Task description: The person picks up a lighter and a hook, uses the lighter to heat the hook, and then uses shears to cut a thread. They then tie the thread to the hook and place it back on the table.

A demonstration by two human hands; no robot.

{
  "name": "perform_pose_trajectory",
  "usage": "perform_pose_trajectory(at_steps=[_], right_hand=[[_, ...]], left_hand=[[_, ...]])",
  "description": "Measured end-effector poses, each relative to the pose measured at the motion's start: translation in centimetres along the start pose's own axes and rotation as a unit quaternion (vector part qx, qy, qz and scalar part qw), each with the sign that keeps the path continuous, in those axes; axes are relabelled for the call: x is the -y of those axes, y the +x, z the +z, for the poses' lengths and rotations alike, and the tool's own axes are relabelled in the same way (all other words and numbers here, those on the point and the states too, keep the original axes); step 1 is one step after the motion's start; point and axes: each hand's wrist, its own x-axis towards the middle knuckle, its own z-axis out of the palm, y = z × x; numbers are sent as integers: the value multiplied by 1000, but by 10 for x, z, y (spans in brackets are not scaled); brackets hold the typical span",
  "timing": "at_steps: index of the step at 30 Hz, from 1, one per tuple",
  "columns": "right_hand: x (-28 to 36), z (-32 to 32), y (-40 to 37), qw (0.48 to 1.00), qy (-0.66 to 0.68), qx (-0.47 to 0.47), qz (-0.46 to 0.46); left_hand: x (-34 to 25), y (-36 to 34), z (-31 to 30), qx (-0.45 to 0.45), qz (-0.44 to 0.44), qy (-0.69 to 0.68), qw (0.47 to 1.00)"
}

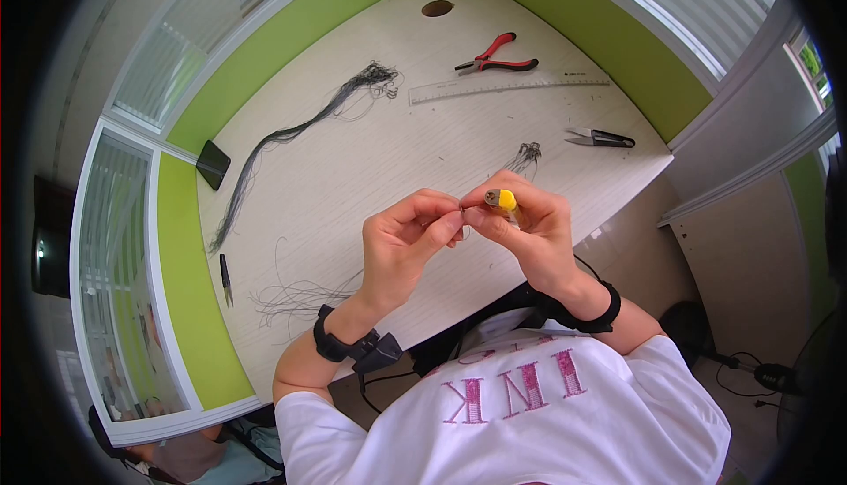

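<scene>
Both hands meet over the desk near its front edge, fingertips touching. My left hand (408, 236) pinches something thin and dark, too small to make out. My right hand (525, 225) has thumb and forefinger closed at the same spot, and a yellow-handled tool (503, 198) is held in its palm, its metal end sticking up. Just beyond the right hand lies a small bunch of dark strands (528, 153). Loose thin strands (304, 298) spread over the desk to the left of my left forearm.
On the desk (379, 163) lie a long dark bundle of strands (291, 132), red-handled pliers (496, 57), a clear ruler (512, 88), black snips (602, 138), another small black tool (226, 280) and a black object (213, 165). Green partitions (622, 48) border it. Part of another person (190, 454) shows lower left.
</scene>
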Motion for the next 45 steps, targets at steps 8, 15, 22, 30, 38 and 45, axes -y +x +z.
perform_pose_trajectory(at_steps=[8,15,22,30,38,45], right_hand=[[-8,-3,0,995,-83,1,-63],[10,-12,10,944,-253,37,-209],[10,-19,16,906,-324,81,-261],[11,-18,16,871,-392,112,-275],[-1,-23,18,937,-240,154,-204],[9,-32,18,924,-270,144,-228]], left_hand=[[1,0,-1,1,-3,18,1000],[-1,1,0,-15,-37,-8,999],[-2,1,1,1,-49,-15,999],[1,1,0,15,-53,-10,998],[-2,1,-1,25,-98,-55,993],[-6,1,1,28,-105,-71,991]])
